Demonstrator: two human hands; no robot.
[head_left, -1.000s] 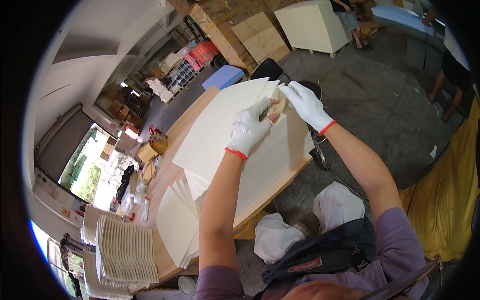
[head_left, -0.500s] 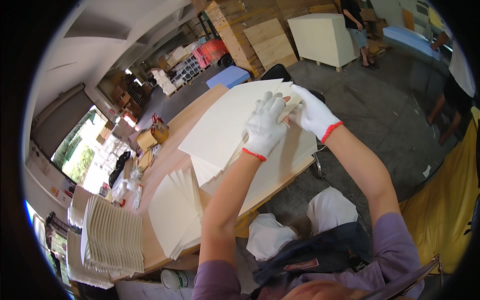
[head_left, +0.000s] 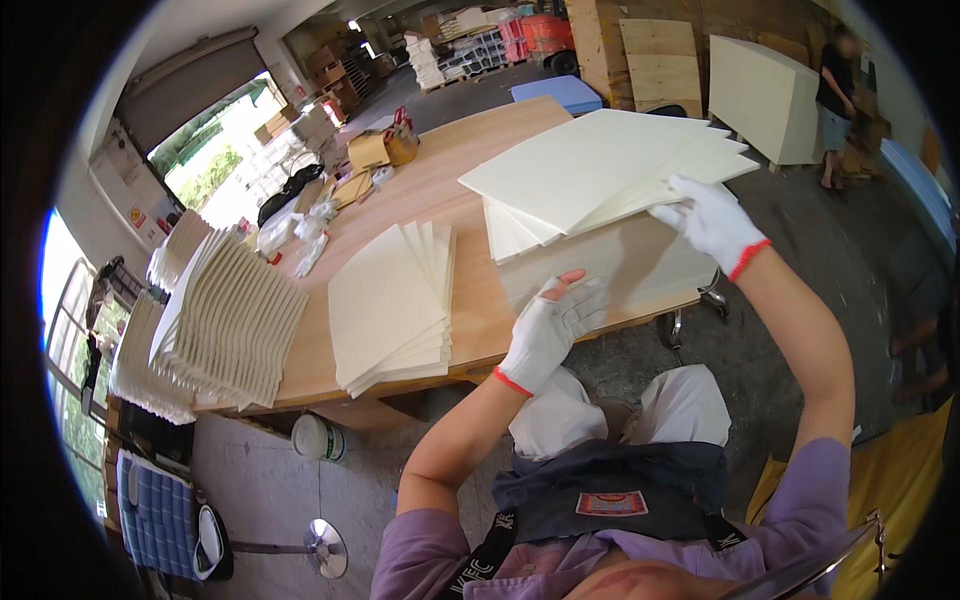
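Observation:
My left hand, in a white knit glove with a red cuff and bare fingertips showing, is open and empty in front of the table edge, its fingers spread. My right hand, gloved the same way, grips the near edge of a fanned stack of cream sheets; some of its fingers lie over the top. Beneath that stack is a pale, flat-sided pile at the table's near side. Left of my left hand, a smaller fanned stack of cream sheets rests on the wooden table.
Tall piles of wavy cream sheets stand at the table's left end. A yellow-brown bag and plastic bags lie along the far side. A white bucket sits below. A person stands at the far right near a cream block.
My left hand has come off the sheets and moved down toward me, opening. My right hand stays at their near edge. The view has turned left, and the sheets' corners are fanned out.

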